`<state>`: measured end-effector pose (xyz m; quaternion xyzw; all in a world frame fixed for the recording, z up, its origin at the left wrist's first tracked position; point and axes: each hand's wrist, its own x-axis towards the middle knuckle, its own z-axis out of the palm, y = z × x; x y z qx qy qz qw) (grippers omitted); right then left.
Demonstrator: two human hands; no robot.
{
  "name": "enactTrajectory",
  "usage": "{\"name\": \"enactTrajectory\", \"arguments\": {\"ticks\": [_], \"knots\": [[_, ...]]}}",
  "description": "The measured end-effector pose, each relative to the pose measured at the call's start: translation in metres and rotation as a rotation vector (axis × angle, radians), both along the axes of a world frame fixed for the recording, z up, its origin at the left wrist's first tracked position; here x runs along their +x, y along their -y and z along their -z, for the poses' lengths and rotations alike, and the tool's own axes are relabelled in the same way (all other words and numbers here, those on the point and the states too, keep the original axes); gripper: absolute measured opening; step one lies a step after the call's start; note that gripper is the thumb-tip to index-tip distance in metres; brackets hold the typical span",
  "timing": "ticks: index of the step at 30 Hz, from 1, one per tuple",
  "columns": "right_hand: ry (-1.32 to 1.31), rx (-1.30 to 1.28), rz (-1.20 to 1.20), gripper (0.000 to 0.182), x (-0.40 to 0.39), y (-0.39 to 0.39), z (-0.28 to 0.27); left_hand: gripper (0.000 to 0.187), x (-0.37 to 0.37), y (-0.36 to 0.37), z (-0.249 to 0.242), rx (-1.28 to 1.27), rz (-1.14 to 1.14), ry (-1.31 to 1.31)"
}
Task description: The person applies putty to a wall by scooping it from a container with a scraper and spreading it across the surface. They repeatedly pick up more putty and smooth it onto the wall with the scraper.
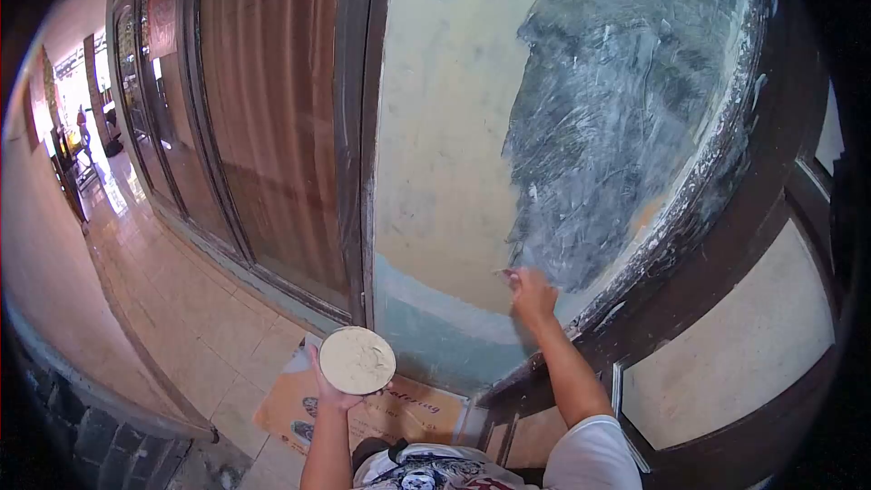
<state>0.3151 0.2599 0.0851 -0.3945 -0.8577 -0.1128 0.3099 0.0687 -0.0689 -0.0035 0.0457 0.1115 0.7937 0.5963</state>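
Note:
My left hand [336, 392] holds up a round tub [357, 360] from below and the side. Pale cream paste or paint fills it, with ridges on its surface. My right hand [533, 294] is closed on a small thin tool [504, 271], whose short tip points left at the wall. Most of that tool is hidden in my fingers, and its kind does not show. Behind it, the wall [445, 145] is cream on the left, with a streaky dark grey patch [599, 127] on the right and a blue-green band [426, 313] below.
Left of the wall stands a dark-framed window [272, 109] with a brown curtain behind it. A dark wooden door [735, 345] with pale panels is on the right. An orange printed banner [390, 422] lies on the floor below. A tiled walkway [172, 281] runs off to the left.

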Motion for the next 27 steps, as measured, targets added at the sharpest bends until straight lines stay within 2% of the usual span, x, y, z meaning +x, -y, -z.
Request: {"name": "enactTrajectory", "arguments": {"ticks": [1, 3, 4, 7, 8, 9, 11, 12, 13, 15, 17, 19, 20, 22, 23, 24, 25, 27], "knots": [[0.0, -0.004, 0.001, 0.008, 0.004, -0.008, -0.006, 0.107, -0.002, 0.001, 0.003, -0.004, 0.001, 0.0], [-0.307, 0.121, 0.037, 0.009, 0.008, -0.01, -0.055, 0.107, -0.004, 0.002, 0.01, 0.055, 0.05, 0.033], [-0.359, 0.126, 0.034, 0.01, 0.011, -0.008, -0.062, 0.108, 0.001, 0.0, 0.004, -0.038, -0.016, 0.028], [-0.208, 0.012, 0.022, 0.01, 0.014, -0.008, -0.014, 0.109, 0.0, -0.004, 0.008, 0.0, 0.039, -0.021], [-0.157, -0.022, -0.083, 0.011, 0.015, -0.007, 0.013, 0.109, -0.001, -0.005, 0.014, 0.024, 0.055, -0.066], [-0.157, -0.025, -0.078, 0.011, 0.015, -0.012, 0.022, 0.109, 0.001, -0.004, 0.012, 0.022, 0.06, -0.065], [0.107, -0.028, 0.072, 0.012, 0.016, -0.023, 0.03, 0.11, 0.002, -0.005, 0.004, 0.034, 0.073, 0.008], [-0.025, -0.066, 0.063, 0.011, 0.018, -0.022, 0.0, 0.111, 0.001, -0.004, 0.001, 0.06, 0.085, 0.005], [-0.027, -0.065, 0.066, 0.011, 0.018, -0.016, -0.026, 0.111, 0.001, -0.005, -0.002, 0.062, 0.088, 0.004], [-0.296, 0.126, 0.002, 0.008, 0.019, -0.007, -0.063, 0.11, 0.001, -0.01, -0.004, -0.003, 0.022, 0.007], [-0.338, 0.119, -0.011, 0.006, 0.018, -0.003, -0.052, 0.108, -0.001, -0.013, 0.001, 0.056, 0.043, -0.023], [-0.2, -0.03, -0.031, 0.005, 0.017, -0.006, -0.005, 0.106, 0.0, -0.012, -0.002, 0.084, 0.053, -0.062], [-0.069, -0.057, -0.064, 0.005, 0.015, -0.001, 0.009, 0.106, 0.007, -0.012, -0.009, -0.032, -0.032, -0.006], [-0.047, -0.035, -0.001, 0.007, 0.016, -0.017, 0.013, 0.106, 0.007, -0.009, -0.007, 0.005, 0.006, 0.011], [-0.025, -0.016, 0.065, 0.009, 0.013, -0.021, 0.002, 0.106, 0.004, -0.009, -0.006, 0.039, 0.046, 0.028], [-0.221, -0.001, -0.017, 0.009, 0.016, -0.025, -0.024, 0.105, 0.003, -0.01, -0.002, 0.063, 0.062, 0.039], [-0.219, -0.005, -0.014, 0.009, 0.018, -0.019, -0.047, 0.105, 0.002, -0.011, -0.002, 0.059, 0.065, 0.041], [-0.402, 0.13, -0.002, 0.009, 0.022, -0.007, -0.077, 0.112, 0.001, -0.013, -0.002, 0.147, 0.129, 0.057]]}}
